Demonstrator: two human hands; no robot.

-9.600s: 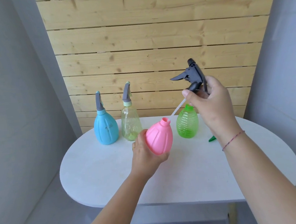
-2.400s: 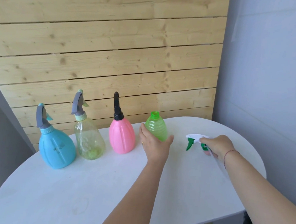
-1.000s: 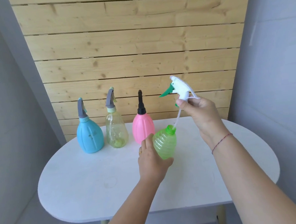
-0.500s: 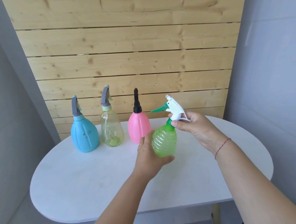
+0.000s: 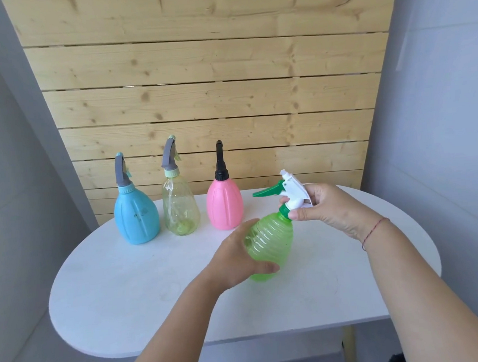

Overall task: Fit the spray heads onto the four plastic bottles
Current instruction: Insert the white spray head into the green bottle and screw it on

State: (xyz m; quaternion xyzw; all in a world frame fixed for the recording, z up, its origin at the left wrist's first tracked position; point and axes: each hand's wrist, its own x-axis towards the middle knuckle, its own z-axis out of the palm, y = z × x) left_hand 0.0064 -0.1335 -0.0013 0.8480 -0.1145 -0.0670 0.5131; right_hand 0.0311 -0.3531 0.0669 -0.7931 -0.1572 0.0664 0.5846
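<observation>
My left hand (image 5: 237, 258) grips the ribbed green bottle (image 5: 273, 246) around its lower body, holding it tilted just above the white table (image 5: 155, 299). The white spray head (image 5: 293, 189) with a green trigger sits on the bottle's neck. My right hand (image 5: 327, 205) pinches the head at its green collar. At the back stand a blue bottle (image 5: 137, 216), a clear yellowish bottle (image 5: 181, 210) and a pink bottle (image 5: 225, 206), each upright with a spray head on top.
A wooden plank wall (image 5: 206, 98) rises right behind the table. Grey walls close in on the left and right. The table's rounded front edge (image 5: 243, 341) lies below my forearms.
The spray head's tube went down into the green bottle and the head now sits on its neck. My right hand has shifted down to the collar.
</observation>
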